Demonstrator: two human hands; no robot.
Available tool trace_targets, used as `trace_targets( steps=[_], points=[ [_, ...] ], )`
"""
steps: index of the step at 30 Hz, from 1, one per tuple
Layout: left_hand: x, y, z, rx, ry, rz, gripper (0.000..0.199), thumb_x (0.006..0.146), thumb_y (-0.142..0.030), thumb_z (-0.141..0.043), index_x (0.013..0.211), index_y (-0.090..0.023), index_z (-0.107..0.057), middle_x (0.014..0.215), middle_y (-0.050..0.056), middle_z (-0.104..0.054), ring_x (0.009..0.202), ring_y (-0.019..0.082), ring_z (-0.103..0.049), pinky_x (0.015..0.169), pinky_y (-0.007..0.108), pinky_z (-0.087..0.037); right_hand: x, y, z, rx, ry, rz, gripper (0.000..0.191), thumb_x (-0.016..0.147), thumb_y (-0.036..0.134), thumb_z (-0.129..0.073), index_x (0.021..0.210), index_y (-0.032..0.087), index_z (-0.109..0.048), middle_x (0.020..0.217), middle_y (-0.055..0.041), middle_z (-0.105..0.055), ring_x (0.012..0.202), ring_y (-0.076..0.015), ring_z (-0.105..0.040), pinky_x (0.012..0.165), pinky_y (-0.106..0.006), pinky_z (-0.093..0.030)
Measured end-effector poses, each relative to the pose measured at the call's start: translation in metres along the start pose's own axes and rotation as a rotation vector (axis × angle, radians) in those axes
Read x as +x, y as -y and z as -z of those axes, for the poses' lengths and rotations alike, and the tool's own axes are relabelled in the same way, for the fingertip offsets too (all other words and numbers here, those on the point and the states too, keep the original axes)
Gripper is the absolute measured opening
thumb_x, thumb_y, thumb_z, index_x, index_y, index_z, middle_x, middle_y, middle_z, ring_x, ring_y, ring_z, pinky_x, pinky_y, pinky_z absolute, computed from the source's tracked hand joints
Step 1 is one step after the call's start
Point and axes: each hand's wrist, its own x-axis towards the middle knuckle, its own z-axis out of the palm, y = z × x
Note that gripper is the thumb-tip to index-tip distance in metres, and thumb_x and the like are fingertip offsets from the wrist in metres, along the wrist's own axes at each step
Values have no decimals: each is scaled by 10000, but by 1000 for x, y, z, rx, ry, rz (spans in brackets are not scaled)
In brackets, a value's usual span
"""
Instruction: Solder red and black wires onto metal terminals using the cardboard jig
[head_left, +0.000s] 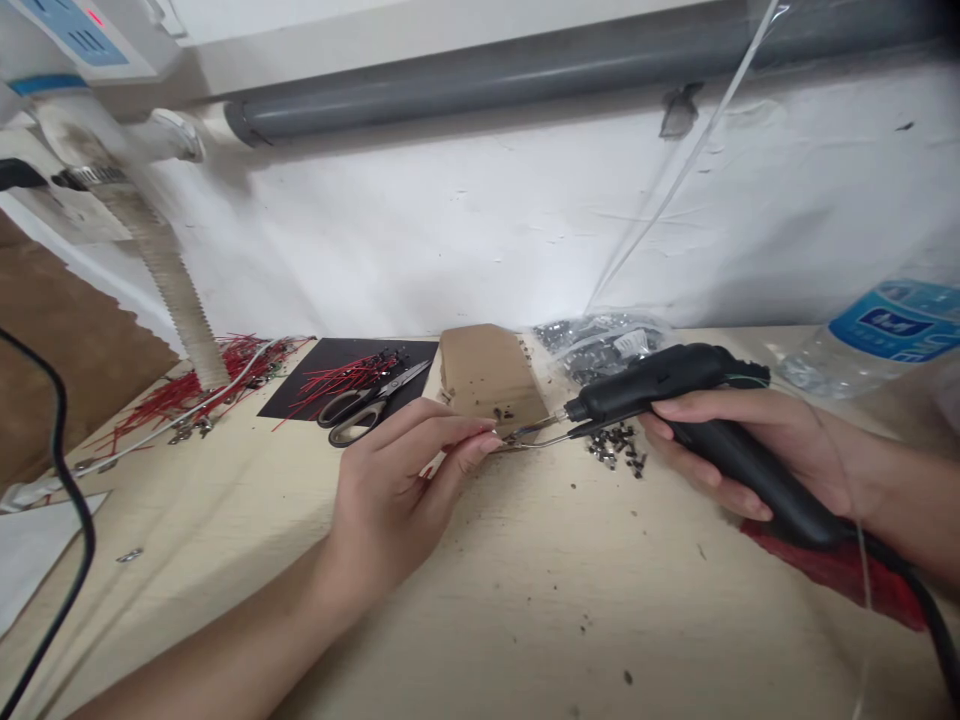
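Observation:
My right hand (795,440) is wrapped around a black soldering gun (637,385), its metal tip pointing left. At the middle of the table my left hand (405,480) pinches a small metallic piece between thumb and forefinger, mostly hidden by the fingertips. The soldering gun's tip meets or nearly meets these fingertips; actual contact cannot be made out. Just behind them lies a brown cardboard piece (487,365) with dark specks on it. Small metal parts (619,448) are heaped below the gun's nose.
Scissors (360,415) and red wires (341,378) lie on a black sheet (289,385). More red wires (161,405) surround a ribbed hose (169,265). A bag of metal parts (600,340) and a plastic bottle (889,325) stand behind. A black cable (79,485) hangs at left.

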Motion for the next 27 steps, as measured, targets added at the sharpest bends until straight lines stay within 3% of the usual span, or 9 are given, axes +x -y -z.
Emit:
trace_targets(
  steps=[6, 13, 22, 27],
  points=[
    [1, -1, 0, 15, -5, -1, 98, 949, -103, -764, 995, -187, -744, 885, -3, -756, 731, 83, -673, 584, 189, -489, -2, 1, -4, -9, -6, 1, 329, 810, 469, -819, 717, 191, -672, 507, 16, -627, 315, -96, -525, 320, -178, -426],
    [1, -1, 0, 1, 4, -25, 121, 941, -88, -772, 1023, -174, -751, 917, 10, -772, 769, 94, -707, 641, 193, -532, -1, 0, 0, -5, 26, 5, 336, 849, 471, -798, 720, 179, -692, 529, 14, -636, 326, -91, -537, 331, -177, -444],
    [2, 0, -3, -13, -21, -67, 102, 942, -92, -774, 1016, -161, -757, 911, 16, -778, 752, 96, -708, 614, 194, -533, 5, -2, 7, 2, 27, -33, 371, 731, 526, -885, 712, 200, -708, 502, 21, -643, 313, -101, -534, 303, -186, -468],
    [1, 0, -4, -15, -9, -53, 90, 953, -98, -764, 1017, -160, -757, 925, 17, -783, 768, 92, -713, 618, 191, -535, 8, -3, 9, -5, 54, -15, 362, 742, 515, -882, 716, 204, -698, 511, 26, -648, 306, -103, -540, 298, -191, -471]
  ],
)
